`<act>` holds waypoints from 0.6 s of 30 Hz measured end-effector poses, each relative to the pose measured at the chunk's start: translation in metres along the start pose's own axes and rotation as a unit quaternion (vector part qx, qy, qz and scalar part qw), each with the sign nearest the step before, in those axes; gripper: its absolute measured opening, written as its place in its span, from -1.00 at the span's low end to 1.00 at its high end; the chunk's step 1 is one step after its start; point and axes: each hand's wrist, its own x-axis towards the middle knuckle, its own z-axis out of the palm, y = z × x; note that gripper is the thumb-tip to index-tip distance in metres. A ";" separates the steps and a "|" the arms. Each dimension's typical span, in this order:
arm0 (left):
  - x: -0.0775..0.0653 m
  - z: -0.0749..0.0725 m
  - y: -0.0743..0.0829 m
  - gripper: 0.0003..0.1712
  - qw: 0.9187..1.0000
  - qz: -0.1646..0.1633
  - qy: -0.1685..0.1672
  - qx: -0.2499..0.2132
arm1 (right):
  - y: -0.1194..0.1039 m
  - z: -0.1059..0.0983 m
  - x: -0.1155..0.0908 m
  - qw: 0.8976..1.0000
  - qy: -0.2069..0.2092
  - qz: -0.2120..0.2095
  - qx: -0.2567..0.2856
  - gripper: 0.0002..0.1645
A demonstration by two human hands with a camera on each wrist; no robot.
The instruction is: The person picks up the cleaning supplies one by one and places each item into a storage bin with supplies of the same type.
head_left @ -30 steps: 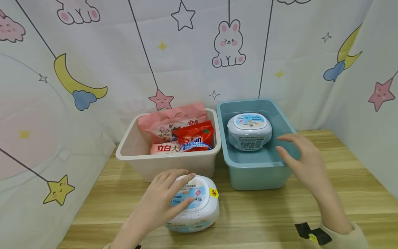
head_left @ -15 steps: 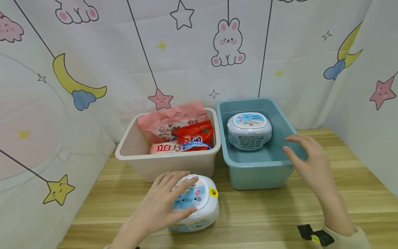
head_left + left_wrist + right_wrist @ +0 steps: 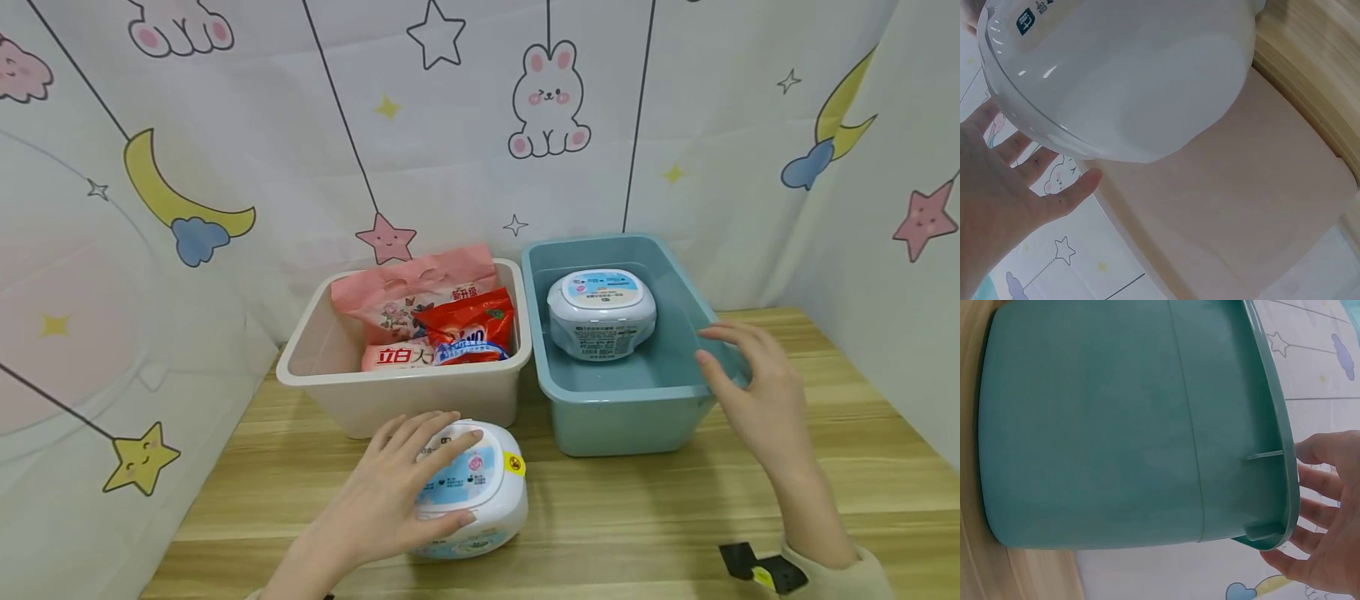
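A white oval plastic tub with a blue label on its lid and a small yellow sticker stands on the table in front of the bins. My left hand lies over its left side and lid, fingers spread and not curled round it. In the left wrist view, the fingers fan out along the tub's lid edge. At the right, my right hand is at the front right corner of a blue-green bin, thumb and fingers apart, holding nothing. A similar tub stands inside that bin.
A cream bin to the left holds a pink bag, a red bag and a white-and-red package. Both bins stand on a wood-grain table against a printed cloth backdrop.
My right hand has moved a little to the right, from over the bin's inside toward its right rim. The left hand has shifted slightly right over the tub, which has barely moved.
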 end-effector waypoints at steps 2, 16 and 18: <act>0.000 0.000 0.000 -0.13 1.000 -0.002 -0.004 0.000 | 0.002 0.000 0.000 1.000 0.000 0.003 -0.001 -0.67; -0.002 0.002 -0.002 -0.07 0.999 -0.007 -0.033 0.004 | 0.016 -0.006 -0.002 1.000 -0.015 0.025 0.006 -0.62; -0.002 0.002 -0.003 -0.06 0.999 -0.008 -0.038 0.003 | 0.017 -0.007 -0.002 1.000 -0.014 0.020 0.006 -0.61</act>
